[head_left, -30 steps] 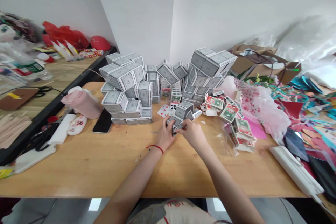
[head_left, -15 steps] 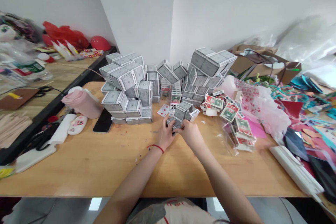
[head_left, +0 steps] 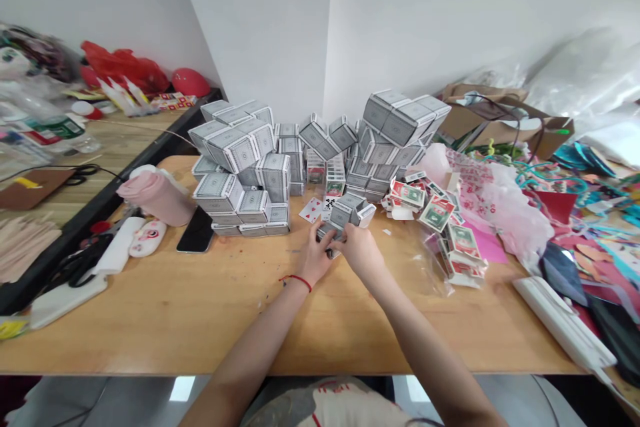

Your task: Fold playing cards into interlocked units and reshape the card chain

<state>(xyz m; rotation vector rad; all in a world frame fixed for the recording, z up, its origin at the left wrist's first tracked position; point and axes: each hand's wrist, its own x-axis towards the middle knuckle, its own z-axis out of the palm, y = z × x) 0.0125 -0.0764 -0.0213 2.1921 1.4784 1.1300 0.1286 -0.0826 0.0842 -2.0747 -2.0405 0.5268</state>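
A compact cluster of grey patterned cubes (head_left: 343,212), folded from card, is held on or just above a tan wooden table (head_left: 225,320).
Left of the cluster, a tall stack of matching grey card cubes (head_left: 233,147) is set, perhaps for working room. The cluster's near left side is gripped by the left hand (head_left: 315,257), apparently as a brace; its near right edge is pinched by the right hand (head_left: 363,250), seemingly for fine adjustment, fingertips hidden. Right of the cluster, red-and-green paper card boxes (head_left: 437,213) are heaped, likely out of the way.

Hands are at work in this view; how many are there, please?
2: the left hand and the right hand, both gripping the near side of the gray-patterned playing-card cluster; no others show.
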